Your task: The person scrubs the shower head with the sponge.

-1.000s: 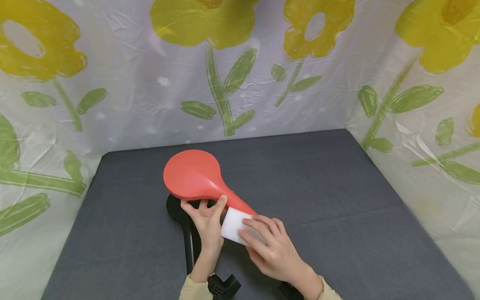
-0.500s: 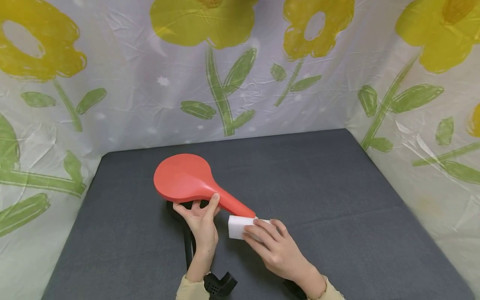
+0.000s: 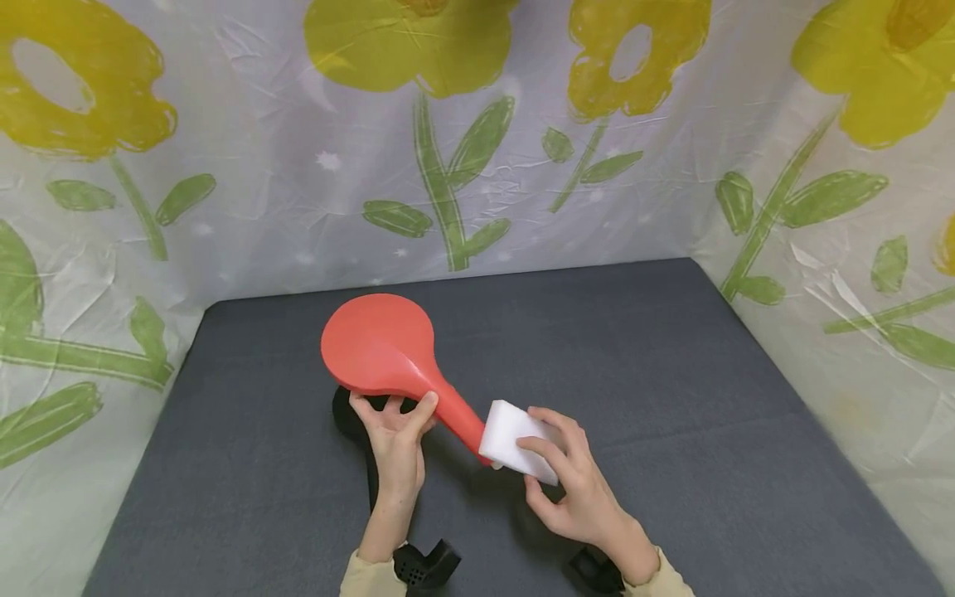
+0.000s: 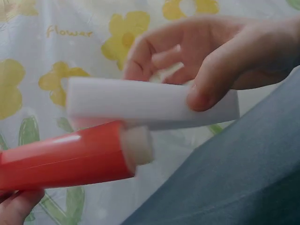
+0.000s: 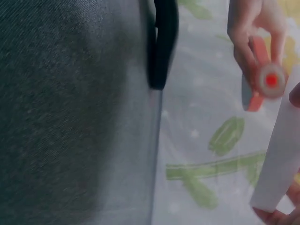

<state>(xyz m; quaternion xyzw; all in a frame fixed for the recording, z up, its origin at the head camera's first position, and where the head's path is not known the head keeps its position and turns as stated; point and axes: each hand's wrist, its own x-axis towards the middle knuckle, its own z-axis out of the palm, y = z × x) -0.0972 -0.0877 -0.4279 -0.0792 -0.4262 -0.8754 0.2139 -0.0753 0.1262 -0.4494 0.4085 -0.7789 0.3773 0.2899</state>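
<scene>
My left hand (image 3: 397, 452) holds a red shower head (image 3: 380, 344) at its neck, thumb on one side and fingers beneath. Its round head points to the back left, and the handle slopes down to the right. At the handle's tip, a pale stub (image 4: 139, 145) sticks out, seen in the left wrist view. My right hand (image 3: 585, 485) grips a white sponge (image 3: 511, 435) between thumb and fingers, beside the handle's end. From the head view the sponge overlaps the handle; whether they touch I cannot tell. The left wrist view shows the sponge (image 4: 136, 101) just above the handle (image 4: 70, 157).
On the dark grey table (image 3: 671, 373), beneath the left hand, lies a black long-handled thing (image 3: 346, 414) with a rounded end, partly hidden. Flower-printed curtains (image 3: 261, 149) enclose the table at the back and sides. A black device (image 3: 429, 564) sits at my left wrist.
The sponge has slid down the handle to its end, then turned and shifted right. The red shower head moved left, then back right, and its handle end now sits lower.
</scene>
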